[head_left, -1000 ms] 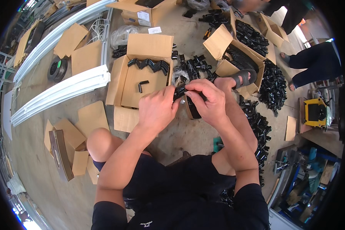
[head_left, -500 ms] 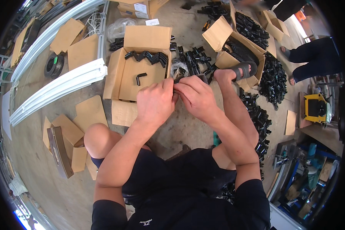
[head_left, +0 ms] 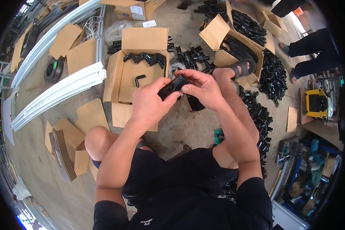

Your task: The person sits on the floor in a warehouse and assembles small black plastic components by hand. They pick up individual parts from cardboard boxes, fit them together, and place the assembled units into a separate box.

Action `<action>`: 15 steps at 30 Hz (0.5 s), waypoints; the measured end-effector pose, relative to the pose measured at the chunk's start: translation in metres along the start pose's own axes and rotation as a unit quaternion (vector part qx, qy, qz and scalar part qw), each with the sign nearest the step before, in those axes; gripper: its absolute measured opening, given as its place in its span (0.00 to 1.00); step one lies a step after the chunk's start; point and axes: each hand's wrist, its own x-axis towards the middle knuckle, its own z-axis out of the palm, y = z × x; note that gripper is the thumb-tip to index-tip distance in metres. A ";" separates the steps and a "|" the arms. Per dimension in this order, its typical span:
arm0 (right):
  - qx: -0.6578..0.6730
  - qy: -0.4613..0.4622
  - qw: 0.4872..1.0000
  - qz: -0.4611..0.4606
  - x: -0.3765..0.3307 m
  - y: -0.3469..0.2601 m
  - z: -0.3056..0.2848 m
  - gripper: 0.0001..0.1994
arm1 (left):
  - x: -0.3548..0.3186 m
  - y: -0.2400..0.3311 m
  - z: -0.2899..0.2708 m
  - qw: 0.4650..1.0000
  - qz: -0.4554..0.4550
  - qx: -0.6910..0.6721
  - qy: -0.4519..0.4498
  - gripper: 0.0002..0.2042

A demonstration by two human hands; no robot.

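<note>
I sit on a concrete floor with both hands raised in front of me. My left hand (head_left: 149, 101) and my right hand (head_left: 201, 87) together grip a small black angled bracket (head_left: 171, 86), fingers pinching it from both sides. Just beyond the hands lies an open cardboard box (head_left: 132, 82) with a row of black angle brackets (head_left: 145, 58) along its far wall and one loose bracket (head_left: 139, 79) on its bottom.
A second open carton (head_left: 234, 42) of black parts stands at the right, with heaps of black brackets (head_left: 274, 74) beside my sandalled foot (head_left: 239, 69). White profile bars (head_left: 61, 90) and cardboard sheets (head_left: 71, 40) lie at the left. Another person's legs (head_left: 312, 53) stand at far right.
Both hands have shifted slightly while working the black bracket between them. The view has tilted a little, so the box sits lower in the picture.
</note>
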 end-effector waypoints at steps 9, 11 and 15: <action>-0.018 0.036 0.998 -0.056 -0.001 0.002 0.003 0.19 | 0.001 0.004 -0.001 0.988 0.032 -0.149 0.035 0.15; 0.000 0.061 0.997 -0.037 0.001 0.001 0.003 0.18 | 0.001 0.001 0.002 0.979 0.023 -0.198 0.032 0.15; 0.002 0.073 0.996 -0.041 0.000 -0.005 0.010 0.19 | -0.004 0.003 0.009 0.963 -0.002 -0.264 0.054 0.13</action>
